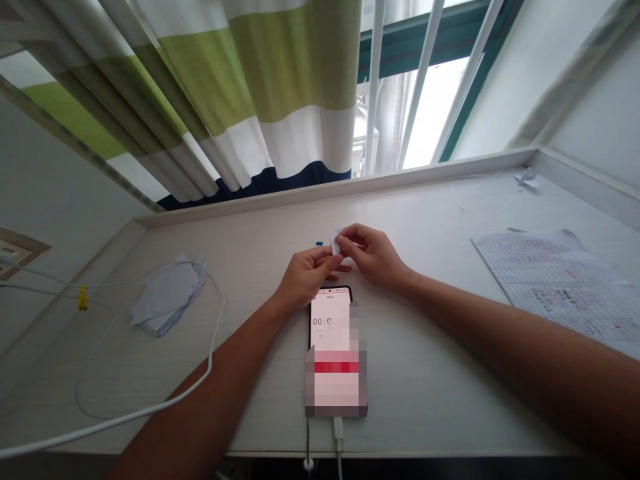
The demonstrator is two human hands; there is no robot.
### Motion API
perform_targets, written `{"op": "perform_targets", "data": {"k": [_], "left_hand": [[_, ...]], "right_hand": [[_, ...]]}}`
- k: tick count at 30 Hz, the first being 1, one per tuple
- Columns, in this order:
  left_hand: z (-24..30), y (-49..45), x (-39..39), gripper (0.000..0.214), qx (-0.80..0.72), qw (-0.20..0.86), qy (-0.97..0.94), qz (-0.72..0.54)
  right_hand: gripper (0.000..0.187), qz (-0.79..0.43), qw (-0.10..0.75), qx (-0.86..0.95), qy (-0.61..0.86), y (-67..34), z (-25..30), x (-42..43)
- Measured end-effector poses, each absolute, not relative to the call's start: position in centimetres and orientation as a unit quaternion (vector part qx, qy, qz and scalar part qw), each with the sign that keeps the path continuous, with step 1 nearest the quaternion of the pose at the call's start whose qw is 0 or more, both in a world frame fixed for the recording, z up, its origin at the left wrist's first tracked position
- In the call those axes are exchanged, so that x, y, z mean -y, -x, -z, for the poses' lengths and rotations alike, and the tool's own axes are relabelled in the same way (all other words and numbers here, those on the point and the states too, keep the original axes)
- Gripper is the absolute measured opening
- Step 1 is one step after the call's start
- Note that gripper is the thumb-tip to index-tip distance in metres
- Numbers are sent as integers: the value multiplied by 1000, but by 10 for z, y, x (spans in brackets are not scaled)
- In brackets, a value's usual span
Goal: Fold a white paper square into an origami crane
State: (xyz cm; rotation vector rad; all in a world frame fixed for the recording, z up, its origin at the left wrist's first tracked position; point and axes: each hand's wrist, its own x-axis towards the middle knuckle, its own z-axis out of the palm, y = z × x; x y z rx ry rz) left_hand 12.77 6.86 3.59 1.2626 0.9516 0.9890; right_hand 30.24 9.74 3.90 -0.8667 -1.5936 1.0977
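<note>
A: Head view, what's in the grip?

B: Watching remotely, I see left hand (305,273) and right hand (375,257) both pinching a small paper (335,241), thumbs against fingers, above the surface (410,380), just beyond the phone (330,340).

A: Handling tips?

B: I'd steady it with the left and let the right thumb press lightly, edges lined up.

A: Pointing where?

B: Long axis runs roughly away from me, far end curtainward (300,73). Can't tell a front.
</note>
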Motion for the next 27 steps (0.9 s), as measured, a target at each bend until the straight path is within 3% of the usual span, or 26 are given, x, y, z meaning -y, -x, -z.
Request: {"op": "perform_targets", "data": {"k": [6,17,24,27], "left_hand": [[-37,-127,-70,48,-415,607,-530,-423],[-42,-124,-74,48,-430,634,-476,-433],[-39,-125,-73,40,-451,596,-487,-452],[-40,-127,-72,40,-455,600,-477,-453]], "right_hand": [[16,-492,502,624,341,-301,-39,-98],[20,-425,446,694,373,-307,-40,-104],[11,-254,438,780,367,-315,-34,-110],[9,-245,447,774,375,-315,-34,-109]]}}
